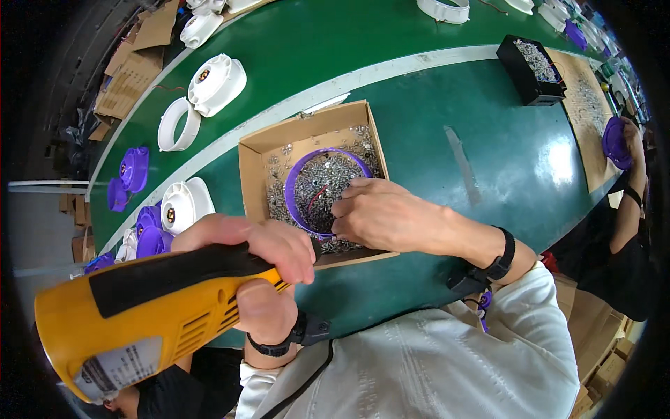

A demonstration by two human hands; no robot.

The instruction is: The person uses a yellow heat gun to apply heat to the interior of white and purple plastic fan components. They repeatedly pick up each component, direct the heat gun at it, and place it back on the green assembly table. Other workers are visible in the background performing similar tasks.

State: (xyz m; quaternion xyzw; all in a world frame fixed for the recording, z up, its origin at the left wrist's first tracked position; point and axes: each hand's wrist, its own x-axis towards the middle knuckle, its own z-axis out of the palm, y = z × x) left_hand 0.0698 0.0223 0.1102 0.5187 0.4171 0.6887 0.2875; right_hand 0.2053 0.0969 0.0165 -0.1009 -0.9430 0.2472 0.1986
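Observation:
My left hand [269, 272] is wrapped around a yellow-and-black electric screwdriver [132, 307], whose wide body extends toward the lower left. Its working tip is mostly hidden near the box. In a cardboard box [259, 142] full of small metal screws [359, 148], a purple plastic ring [291, 187] rests on the screws. Curled over the ring's right rim are the closed fingers of my right hand [380, 215]; the fingertips are partly hidden. A short red wire [316, 198] shows inside the ring.
White housings [218, 85], a white ring [179, 126] and purple housings [134, 170] stand to the left. At the far right are a black bin of screws [532, 70] and a co-worker's hand [634, 143] on a purple part [615, 143]. A pale rail [391, 70] crosses the green table.

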